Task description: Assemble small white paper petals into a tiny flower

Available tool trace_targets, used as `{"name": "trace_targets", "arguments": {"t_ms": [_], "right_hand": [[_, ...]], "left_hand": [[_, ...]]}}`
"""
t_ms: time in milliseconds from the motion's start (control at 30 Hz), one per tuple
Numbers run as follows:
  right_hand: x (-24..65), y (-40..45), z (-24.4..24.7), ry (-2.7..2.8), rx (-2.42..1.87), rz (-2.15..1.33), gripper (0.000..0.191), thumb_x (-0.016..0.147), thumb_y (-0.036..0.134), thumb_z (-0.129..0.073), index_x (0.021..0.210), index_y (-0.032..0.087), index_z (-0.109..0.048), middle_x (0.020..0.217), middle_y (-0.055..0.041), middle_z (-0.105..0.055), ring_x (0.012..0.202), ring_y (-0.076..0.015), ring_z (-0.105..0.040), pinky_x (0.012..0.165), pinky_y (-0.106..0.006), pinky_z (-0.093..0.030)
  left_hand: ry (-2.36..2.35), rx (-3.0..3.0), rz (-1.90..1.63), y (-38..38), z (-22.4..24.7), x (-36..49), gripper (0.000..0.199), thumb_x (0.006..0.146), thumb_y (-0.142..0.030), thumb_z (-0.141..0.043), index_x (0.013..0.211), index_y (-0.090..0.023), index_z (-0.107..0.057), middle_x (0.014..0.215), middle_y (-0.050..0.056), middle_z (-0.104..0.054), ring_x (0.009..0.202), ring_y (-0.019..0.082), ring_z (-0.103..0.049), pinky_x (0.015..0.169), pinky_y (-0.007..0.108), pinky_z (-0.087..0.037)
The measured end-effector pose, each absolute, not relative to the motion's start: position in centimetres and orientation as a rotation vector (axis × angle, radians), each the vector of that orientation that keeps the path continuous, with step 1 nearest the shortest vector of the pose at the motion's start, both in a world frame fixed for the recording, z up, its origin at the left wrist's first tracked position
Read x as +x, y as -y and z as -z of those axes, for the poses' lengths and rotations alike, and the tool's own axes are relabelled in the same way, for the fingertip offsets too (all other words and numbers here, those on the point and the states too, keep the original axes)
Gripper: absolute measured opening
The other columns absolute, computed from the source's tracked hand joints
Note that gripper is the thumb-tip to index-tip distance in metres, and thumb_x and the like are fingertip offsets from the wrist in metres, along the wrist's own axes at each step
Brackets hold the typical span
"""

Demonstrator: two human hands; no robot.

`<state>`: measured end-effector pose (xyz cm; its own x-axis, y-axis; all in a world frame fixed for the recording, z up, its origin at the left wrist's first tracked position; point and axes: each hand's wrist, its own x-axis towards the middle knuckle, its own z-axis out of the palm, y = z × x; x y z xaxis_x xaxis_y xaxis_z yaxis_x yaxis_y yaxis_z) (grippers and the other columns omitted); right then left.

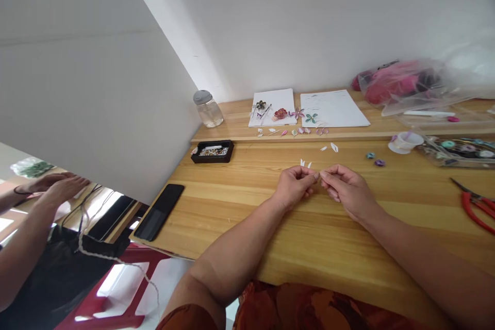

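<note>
Over the middle of the wooden table, my left hand (pixel 296 185) and my right hand (pixel 345 188) meet almost fingertip to fingertip. Both are closed in a pinch, thumb against forefinger. Whatever they hold between them is too small to make out. Small white petal-shaped pieces (pixel 302 163) lie just beyond my left hand, and another white piece (pixel 334 148) lies farther back. Two small spools, one teal (pixel 370 155) and one purple (pixel 379 163), rest beyond my right hand to the right.
White paper sheets (pixel 333 108) and flower pieces (pixel 281 113) lie on the raised back ledge. A black tray (pixel 212 151), a phone (pixel 159 212) and a bottle (pixel 209 109) are leftward. Red-handled pliers (pixel 477 206) and a white spool (pixel 405 142) are rightward. Another person's hands (pixel 58 185) show beyond the partition.
</note>
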<state>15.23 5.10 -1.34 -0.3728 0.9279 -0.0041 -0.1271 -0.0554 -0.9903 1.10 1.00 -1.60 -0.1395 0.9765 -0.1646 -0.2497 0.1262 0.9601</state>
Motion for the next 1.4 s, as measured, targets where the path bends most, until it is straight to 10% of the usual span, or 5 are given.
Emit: {"name": "trace_targets", "arguments": {"t_ms": [1400], "right_hand": [[15.11,-5.56,1.93,1.38,-0.906,-1.577,0.038,0.07,0.048,-0.081,0.074,0.018,-0.06,0.057,0.0044,-0.056,0.039,-0.0028,-0.036,0.038,-0.02,-0.021]], "left_hand": [[-1.133,0.812,-1.386,-1.34,1.95,1.37,0.048,0.056,-0.05,-0.083,0.076,-0.013,-0.06,0.063,-0.002,-0.059,0.046,0.006,-0.05,0.043,0.02,-0.036]]}}
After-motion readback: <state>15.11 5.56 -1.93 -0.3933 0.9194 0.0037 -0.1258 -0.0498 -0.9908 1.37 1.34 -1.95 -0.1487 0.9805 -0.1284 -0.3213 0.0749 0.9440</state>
